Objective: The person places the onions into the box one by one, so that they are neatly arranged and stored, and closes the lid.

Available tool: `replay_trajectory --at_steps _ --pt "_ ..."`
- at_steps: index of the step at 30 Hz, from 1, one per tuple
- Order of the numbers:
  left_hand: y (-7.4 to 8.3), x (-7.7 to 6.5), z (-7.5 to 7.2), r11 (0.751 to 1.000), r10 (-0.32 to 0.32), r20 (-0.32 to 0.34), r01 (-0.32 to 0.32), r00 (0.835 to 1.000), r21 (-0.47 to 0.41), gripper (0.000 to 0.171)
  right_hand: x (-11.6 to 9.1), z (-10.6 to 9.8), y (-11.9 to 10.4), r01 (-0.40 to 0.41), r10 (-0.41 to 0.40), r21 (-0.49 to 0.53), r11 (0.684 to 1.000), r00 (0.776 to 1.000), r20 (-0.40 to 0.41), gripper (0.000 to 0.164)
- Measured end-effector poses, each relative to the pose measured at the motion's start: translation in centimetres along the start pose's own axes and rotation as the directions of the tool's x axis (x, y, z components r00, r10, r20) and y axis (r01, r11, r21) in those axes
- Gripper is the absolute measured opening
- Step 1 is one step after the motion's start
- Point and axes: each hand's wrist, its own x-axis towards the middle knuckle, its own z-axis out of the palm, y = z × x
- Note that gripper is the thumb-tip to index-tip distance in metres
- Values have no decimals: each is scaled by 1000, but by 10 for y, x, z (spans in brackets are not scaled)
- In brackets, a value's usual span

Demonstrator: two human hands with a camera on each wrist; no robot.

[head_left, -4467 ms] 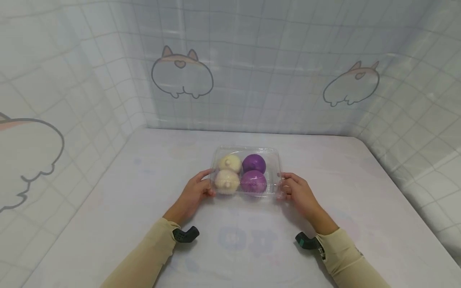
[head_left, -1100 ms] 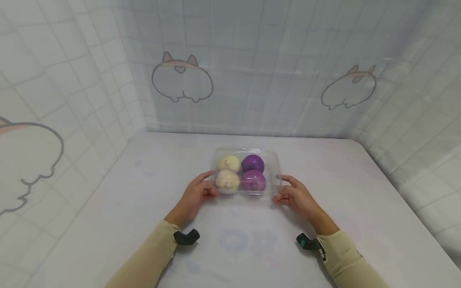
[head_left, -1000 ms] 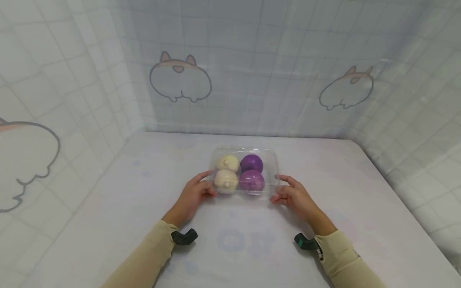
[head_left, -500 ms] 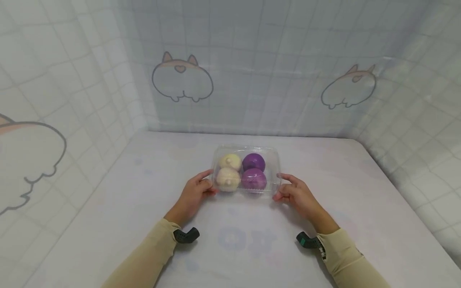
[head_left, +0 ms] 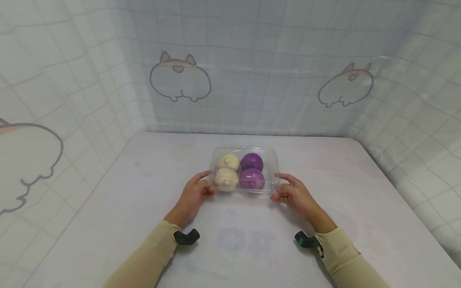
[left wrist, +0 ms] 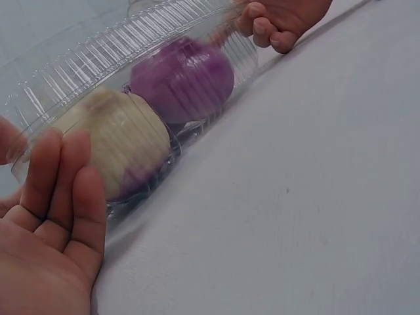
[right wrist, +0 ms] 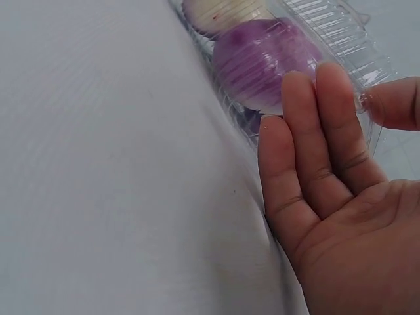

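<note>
A clear plastic box (head_left: 271, 170) with a ribbed wall stands in the middle of the table. Inside lie two pale, onion-like vegetables (head_left: 226, 180) with stubby tips, in the left half, and two smooth purple ones (head_left: 252, 179) beside them. The left hand (head_left: 192, 196) holds the box's left side near the front corner. At the opposite side, the right hand (head_left: 297, 196) holds the box with a thumb or finger at the rim; its other fingers lie along the wall in the right wrist view. One pale vegetable (left wrist: 121, 141) shows purple low down in the left wrist view.
A pale cloth with faint printed shapes covers the table (head_left: 230, 256). Hanging sheets with a grid pattern and cartoon animals (head_left: 180, 80) form walls at the back and both sides. Each wrist carries a dark device (head_left: 186, 237).
The box keeps its place between both hands. Compared with 4.5 s ago, the right fingertips have shifted slightly at the front right corner. The head view has moved a little.
</note>
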Motion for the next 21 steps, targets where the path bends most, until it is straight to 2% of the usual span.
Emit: replay_trajectory --at_steps 8,13,21 --pt "1 -2 -3 1000 -3 24 3 1000 21 50 0 3 -1 -28 28 6 1000 999 -41 58" --pt "2 -2 -5 996 17 32 -20 999 82 50 0 3 -2 -35 37 22 999 996 -85 56" --pt "2 0 -11 981 39 82 -54 996 184 50 0 -5 4 -19 22 26 999 990 -140 51"
